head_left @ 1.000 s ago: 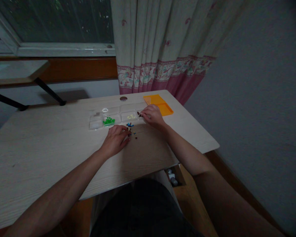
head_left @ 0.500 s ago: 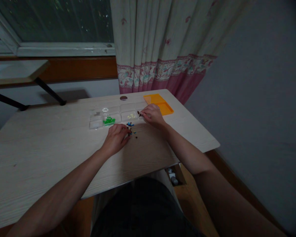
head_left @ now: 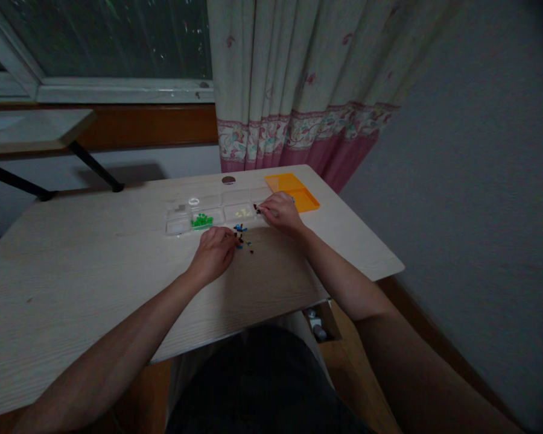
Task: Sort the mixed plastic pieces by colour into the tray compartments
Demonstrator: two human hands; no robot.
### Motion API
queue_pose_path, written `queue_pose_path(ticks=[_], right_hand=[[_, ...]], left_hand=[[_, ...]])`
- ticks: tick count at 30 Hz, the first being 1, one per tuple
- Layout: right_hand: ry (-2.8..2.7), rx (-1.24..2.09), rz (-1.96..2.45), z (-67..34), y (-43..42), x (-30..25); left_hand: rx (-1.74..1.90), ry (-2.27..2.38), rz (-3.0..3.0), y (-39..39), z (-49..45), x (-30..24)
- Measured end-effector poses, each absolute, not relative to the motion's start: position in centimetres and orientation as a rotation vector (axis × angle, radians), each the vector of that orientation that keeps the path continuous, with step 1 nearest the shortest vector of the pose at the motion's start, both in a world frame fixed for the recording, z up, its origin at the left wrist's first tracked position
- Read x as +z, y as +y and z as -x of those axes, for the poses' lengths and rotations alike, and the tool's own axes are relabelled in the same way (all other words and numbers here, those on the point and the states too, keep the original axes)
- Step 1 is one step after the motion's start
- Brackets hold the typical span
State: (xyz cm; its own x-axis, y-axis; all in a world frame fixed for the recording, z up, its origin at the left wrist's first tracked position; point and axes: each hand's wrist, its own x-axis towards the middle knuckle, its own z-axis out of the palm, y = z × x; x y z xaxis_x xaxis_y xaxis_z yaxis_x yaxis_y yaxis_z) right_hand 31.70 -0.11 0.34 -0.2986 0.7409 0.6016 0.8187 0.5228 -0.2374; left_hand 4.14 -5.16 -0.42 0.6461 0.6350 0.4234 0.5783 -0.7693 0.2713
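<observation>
My right hand (head_left: 280, 211) is over the right end of a clear compartment box (head_left: 177, 230), its thumb and fingers pinched together at a few dark brown pieces (head_left: 256, 208). Whatever is between those fingertips is too small to make out. Lower and to the left, my left hand (head_left: 212, 250) rests on the table with bent fingers. Its fingertips touch a loose heap of tiny dark and blue pieces (head_left: 240, 228) and look closed, partly hiding the heap. Bright green pieces (head_left: 201, 220) fill one compartment, and pale yellow pieces (head_left: 243, 213) lie in another.
An orange tray (head_left: 304, 200) sits behind my right hand, with something blue at its edge. A small brown round object (head_left: 228, 180) lies near the table's back edge. A raised shelf (head_left: 36, 132) stands at the left; an open drawer (head_left: 328, 319) is below the front edge.
The view has shifted slightly. My left fingers have drawn a little closer together at the loose pieces; my right hand stays at the box.
</observation>
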Motion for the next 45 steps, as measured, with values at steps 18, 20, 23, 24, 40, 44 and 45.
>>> queue_pose_path(ticks=[18, 20, 23, 24, 40, 44, 45], right_hand=[[-2.124, -0.113, 1.244, -31.2, 0.2, -0.1], [-2.134, -0.106, 1.252, -31.3, 0.2, -0.1], [-2.128, -0.1, 1.281, -31.4, 0.2, -0.2], [-2.126, -0.098, 1.286, -31.3, 0.2, -0.2], [-2.343, -0.006, 0.949, -25.0, -3.9, 1.2], [-2.309, -0.008, 0.965, -24.7, -4.0, 1.1], [-2.304, -0.003, 0.974, -24.8, -4.0, 1.1]], left_hand=[[0.709, 0.987, -2.763, -4.9, -4.3, -0.3], [0.691, 0.986, -2.793, -4.9, -4.3, -0.4], [0.693, 1.006, -2.806, -5.0, -4.3, -0.5], [0.709, 1.016, -2.796, -5.0, -4.3, -0.5], [1.238, 1.073, -2.287, -3.2, -3.5, -1.1], [1.211, 1.032, -2.274, -3.3, -3.5, -1.0], [1.206, 1.026, -2.273, -3.3, -3.5, -1.0]])
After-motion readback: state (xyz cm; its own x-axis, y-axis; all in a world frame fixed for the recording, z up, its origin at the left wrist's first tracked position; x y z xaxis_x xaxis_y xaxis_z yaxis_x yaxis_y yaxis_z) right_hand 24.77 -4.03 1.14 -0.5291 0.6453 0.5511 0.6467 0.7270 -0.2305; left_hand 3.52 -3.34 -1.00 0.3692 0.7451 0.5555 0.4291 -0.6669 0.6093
